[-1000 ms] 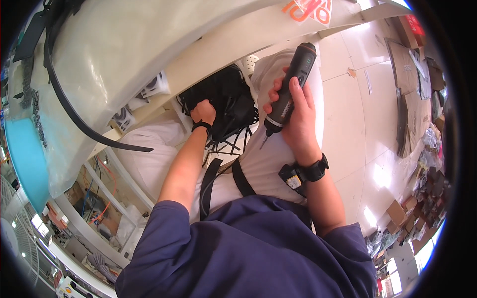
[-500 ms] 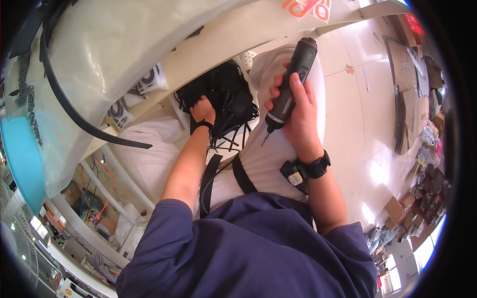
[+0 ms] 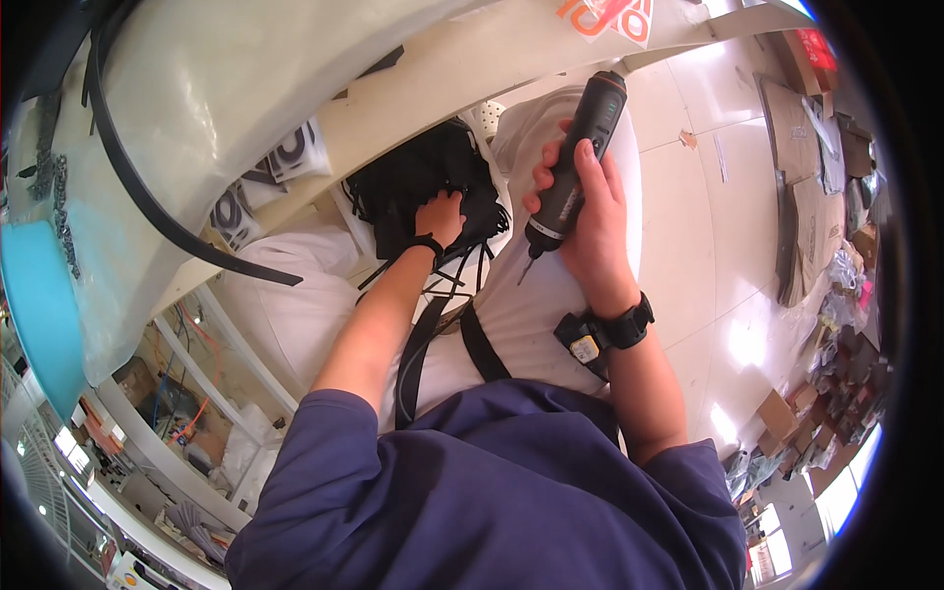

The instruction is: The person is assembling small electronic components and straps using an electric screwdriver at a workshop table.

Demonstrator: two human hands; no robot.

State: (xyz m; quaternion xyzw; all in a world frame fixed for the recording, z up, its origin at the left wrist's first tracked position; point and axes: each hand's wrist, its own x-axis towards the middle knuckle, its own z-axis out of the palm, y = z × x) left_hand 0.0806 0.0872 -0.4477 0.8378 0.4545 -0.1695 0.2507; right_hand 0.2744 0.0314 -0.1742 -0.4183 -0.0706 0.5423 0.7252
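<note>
My right hand [image 3: 590, 211] is wrapped round a dark cordless electric screwdriver [image 3: 597, 113] above my right thigh. Its thin bit [image 3: 528, 267] points down toward me. My left hand [image 3: 442, 218] rests on a heap of black strap-like pieces [image 3: 398, 187], its fingers apart and slightly bent. The fingertips are partly lost against the black heap. These pieces fill a white bin [image 3: 500, 197] between my knees, and several thin ends hang over its near edge.
A pale table [image 3: 413, 103] covered with clear plastic film lies ahead, and a black strip [image 3: 187, 236] curves over its edge. At the left is a blue round tub [image 3: 44, 315]. Flattened cardboard [image 3: 811, 226] and piled boxes [image 3: 787, 413] lie on the floor at right.
My left hand has moved to the right and a little nearer across the black heap, and its fingers have loosened. The right hand with the screwdriver has barely moved.
</note>
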